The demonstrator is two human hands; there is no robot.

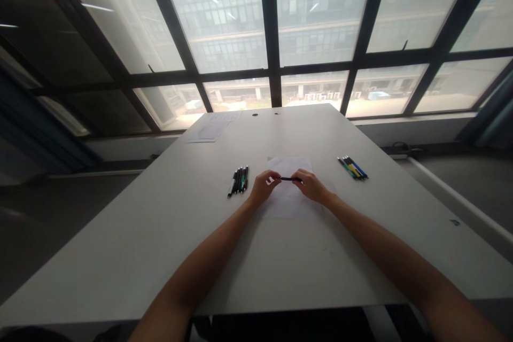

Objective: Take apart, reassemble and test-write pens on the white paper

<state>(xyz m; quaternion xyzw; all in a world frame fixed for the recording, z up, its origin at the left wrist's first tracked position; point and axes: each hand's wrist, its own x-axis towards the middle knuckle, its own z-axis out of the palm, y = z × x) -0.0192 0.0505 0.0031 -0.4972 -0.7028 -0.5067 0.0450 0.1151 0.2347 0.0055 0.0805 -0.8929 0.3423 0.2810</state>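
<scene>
We pinch a black pen between left hand and right hand, fingers closed on its ends, above the paper.

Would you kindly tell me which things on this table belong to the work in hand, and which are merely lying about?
In hand:
- thin black pen, held at its ends by left hand and right hand
- white paper sheet beneath the hands

Lying about:
- row of dark pens, left
- blue, yellow and green pens, right
- printed papers, far edge
</scene>
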